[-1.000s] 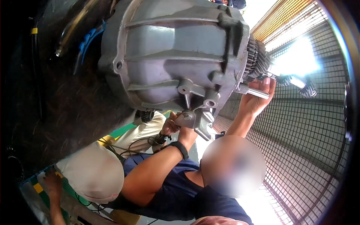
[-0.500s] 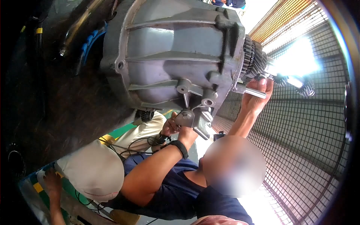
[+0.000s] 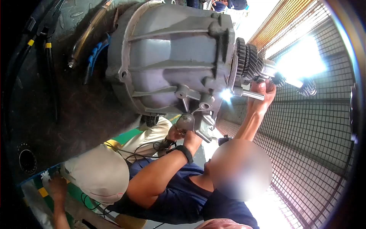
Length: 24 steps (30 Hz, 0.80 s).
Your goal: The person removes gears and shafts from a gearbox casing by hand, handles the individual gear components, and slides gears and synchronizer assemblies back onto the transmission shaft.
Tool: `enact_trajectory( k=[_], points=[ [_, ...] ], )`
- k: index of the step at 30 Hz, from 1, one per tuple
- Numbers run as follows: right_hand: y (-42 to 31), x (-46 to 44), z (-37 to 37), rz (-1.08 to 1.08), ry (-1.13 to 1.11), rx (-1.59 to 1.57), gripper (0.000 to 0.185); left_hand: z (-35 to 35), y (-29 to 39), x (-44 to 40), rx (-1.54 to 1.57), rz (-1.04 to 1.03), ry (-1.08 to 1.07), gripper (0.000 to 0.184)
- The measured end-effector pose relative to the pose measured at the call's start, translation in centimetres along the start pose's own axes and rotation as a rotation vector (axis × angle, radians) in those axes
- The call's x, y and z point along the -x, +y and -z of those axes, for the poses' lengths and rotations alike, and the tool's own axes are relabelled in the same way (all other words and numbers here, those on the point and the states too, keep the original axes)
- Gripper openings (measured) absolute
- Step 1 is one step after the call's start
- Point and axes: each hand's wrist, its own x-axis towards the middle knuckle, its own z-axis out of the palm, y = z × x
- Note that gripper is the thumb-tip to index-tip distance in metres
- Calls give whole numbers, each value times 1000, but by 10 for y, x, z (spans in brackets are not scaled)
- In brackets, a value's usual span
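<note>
Neither my left hand nor my right hand is in view. A grey cast gearbox housing (image 3: 171,49) lies on its side on the dark worktop (image 3: 84,110). Out of its right end stick dark helical gears (image 3: 251,61) on a shaft and a smooth metal rod (image 3: 253,95). A co-worker in a navy shirt (image 3: 171,183) has one raised hand (image 3: 265,89) at the shaft below the gears. That co-worker's other hand (image 3: 192,139), with a black wristband, touches the bracket (image 3: 204,128) under the housing. Beside it is another hand (image 3: 174,133), partly hidden.
Black-handled tools with yellow bands (image 3: 48,45), a blue-handled tool (image 3: 93,55) and a brownish rod (image 3: 89,28) lie at left. A wire mesh fence (image 3: 305,141) stands at right. Below are a person's light cap (image 3: 101,171) and a hand with something white (image 3: 57,187).
My view has shifted, showing more of the worktop and tools at left. The housing sits slightly further left in the picture. A bright light spot now shows beside the metal rod.
</note>
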Motion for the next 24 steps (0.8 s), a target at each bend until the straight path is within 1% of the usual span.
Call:
enact_trajectory(
  k=[1,2,6,8,9,11,13,14,16,18,19,20,22,23,24],
  points=[
    [0,-4,2,-1,-43,6,35,-3,0,-2,-18,-28,98,40],
    [0,-6,3,-1,-89,10,37,-3,0,-3,-17,-28,101,40],
    [-7,-1,-7,-13,-52,-14,35,28,15,0,-6,45,21,39],
    [-5,-2,-5,-36,-101,-63,34,29,14,-2,-8,76,-12,40],
    [-2,-1,-8,24,-75,-106,34,26,12,-2,7,58,-2,41],
    [4,-3,1,14,-97,-109,33,10,6,-2,24,39,6,42],
    [4,-4,1,3,-119,-109,33,-2,3,-3,-37,-30,110,43],
    [5,-4,1,14,-98,-87,35,-5,3,-4,-36,-32,111,43],
    [2,-2,-6,29,-73,-63,37,11,9,-7,2,46,-29,43],
    [0,5,-11,37,-30,-84,43,20,13,-8,-1,23,-59,42],
    [2,9,-8,-2,-5,-53,43,23,14,-8,-7,1,-95,42],
    [3,10,-10,1,2,-55,43,27,14,-9,-12,1,-89,42],
    [3,11,-26,44,30,-168,38,28,15,-9,20,27,-45,41],
    [0,13,-39,58,87,-199,34,16,14,-12,19,29,-41,41],
    [-2,12,-41,62,89,-200,34,-9,11,-19,327,147,38,40]
  ],
)
